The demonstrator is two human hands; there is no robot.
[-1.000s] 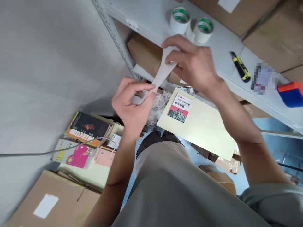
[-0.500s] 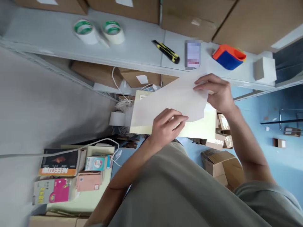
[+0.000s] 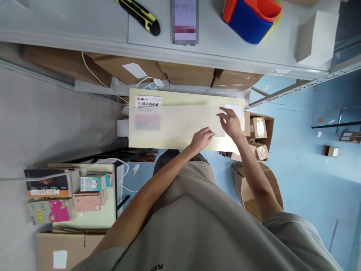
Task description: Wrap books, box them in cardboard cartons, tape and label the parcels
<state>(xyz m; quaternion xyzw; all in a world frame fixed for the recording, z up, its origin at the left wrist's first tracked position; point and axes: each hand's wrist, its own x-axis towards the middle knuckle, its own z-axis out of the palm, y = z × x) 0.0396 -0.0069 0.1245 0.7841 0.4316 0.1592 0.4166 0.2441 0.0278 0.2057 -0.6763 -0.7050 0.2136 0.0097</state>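
A flat pale-yellow parcel [image 3: 175, 131] with a printed book label at its top left lies below the shelf edge. A thin translucent sheet [image 3: 183, 120] is spread over its face. My left hand [image 3: 201, 138] is at the sheet's lower edge with curled fingers gripping it. My right hand [image 3: 229, 122] rests on the sheet with fingers stretched out, just beside a small white label [image 3: 235, 110] near the parcel's right end.
The grey shelf [image 3: 84, 34] carries a yellow-black utility knife [image 3: 139, 15], a phone [image 3: 184, 20], an orange-and-blue holder [image 3: 251, 19] and a small white box [image 3: 317, 37]. Cardboard boxes [image 3: 254, 188] sit on the blue floor. Books [image 3: 47, 197] are stacked at left.
The view swung right and farther from the parcel. The sheet, held up in both hands before, now lies flat on the yellow parcel, and my right hand has opened onto it.
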